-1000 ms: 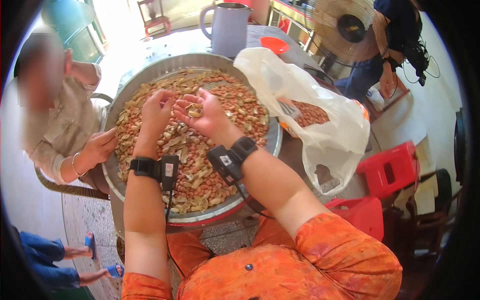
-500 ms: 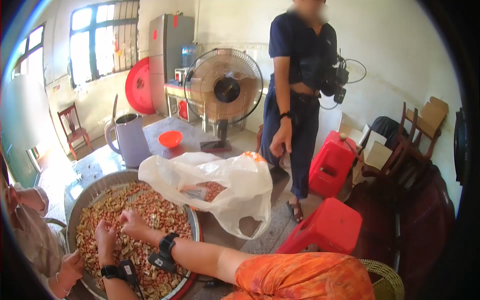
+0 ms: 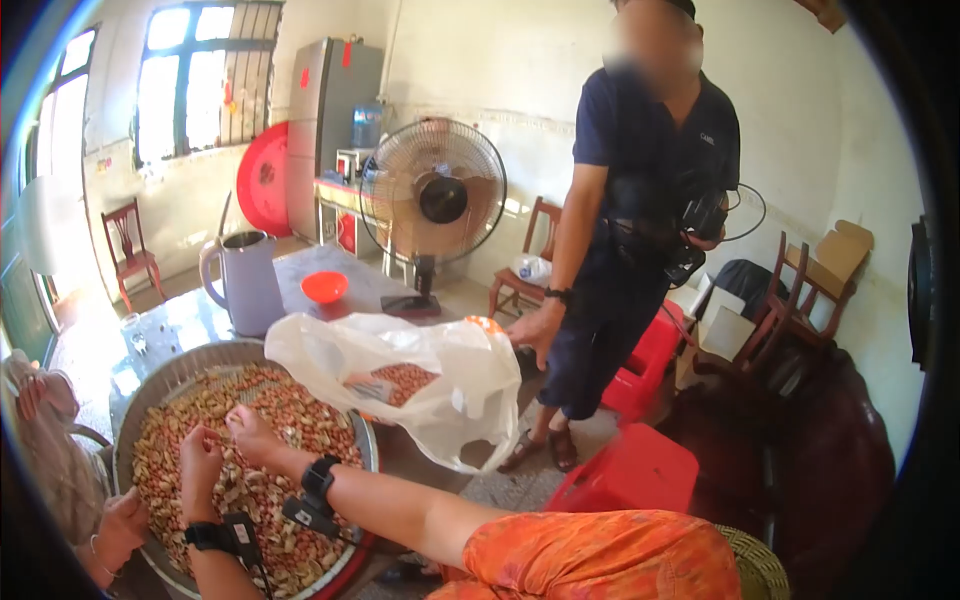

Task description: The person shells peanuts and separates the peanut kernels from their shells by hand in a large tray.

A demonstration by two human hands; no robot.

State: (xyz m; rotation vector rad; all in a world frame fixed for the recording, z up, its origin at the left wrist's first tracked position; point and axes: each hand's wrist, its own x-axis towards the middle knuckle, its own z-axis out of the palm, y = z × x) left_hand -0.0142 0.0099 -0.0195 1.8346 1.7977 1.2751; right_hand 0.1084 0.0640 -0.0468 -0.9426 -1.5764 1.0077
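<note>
Both my hands are over a round metal tray (image 3: 365,452) filled with peanuts and shells (image 3: 245,495). My left hand (image 3: 201,458) is raised with its fingers pinched together; what they hold, if anything, is too small to tell. Close by on the right, my right hand (image 3: 254,437) has its fingers curled in, and its contents are hidden. Dark straps with small boxes sit on both wrists. A white plastic bag (image 3: 450,385) with red peanuts (image 3: 402,381) inside lies just right of the tray.
A grey jug (image 3: 248,285), a red bowl (image 3: 325,287) and a fan (image 3: 440,200) stand beyond the tray. One person (image 3: 655,150) stands behind the bag, a hand near it. Another person's hand (image 3: 125,520) is at the tray's left edge. Red stools (image 3: 640,470) are at right.
The view has swung right and up. My right hand, earlier open palm up with shells on it, is now curled. The standing person has moved nearer and leans toward the bag.
</note>
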